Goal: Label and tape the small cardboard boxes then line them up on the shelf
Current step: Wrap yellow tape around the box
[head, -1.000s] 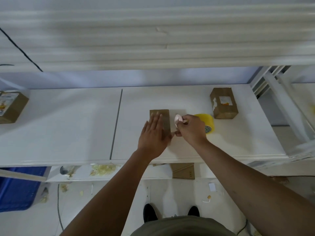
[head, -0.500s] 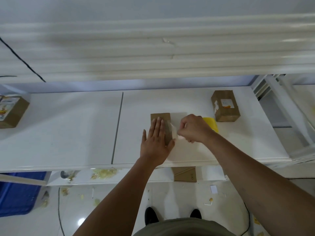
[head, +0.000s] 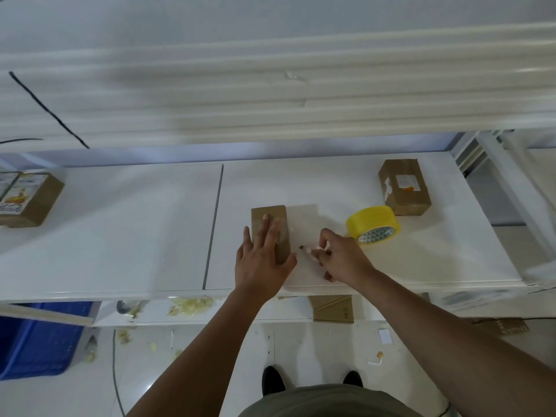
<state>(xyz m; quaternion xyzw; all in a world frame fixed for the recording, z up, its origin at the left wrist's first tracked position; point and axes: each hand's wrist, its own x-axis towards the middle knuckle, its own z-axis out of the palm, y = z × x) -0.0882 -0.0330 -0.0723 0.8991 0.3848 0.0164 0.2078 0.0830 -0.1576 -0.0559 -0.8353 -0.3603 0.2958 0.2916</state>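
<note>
White shelf (head: 120,236) boards carry everything. My left hand (head: 261,260) lies flat, fingers straight, pressing the small cardboard box (head: 267,215). My right hand (head: 340,257) pinches a small pale piece (head: 310,251) just beside it, too blurred to identify. Taping seems in hand; next I'd seal the box. A yellow tape roll (head: 373,225) and a labelled box (head: 403,188) sit to the right.

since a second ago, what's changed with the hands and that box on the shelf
The right hand pulled away from the small box, back toward the near edge of the shelf, uncovering the yellow tape roll; its grip pinches a small pale item. The left hand stayed flat on the box; box, roll and the labelled box did not move.
</note>
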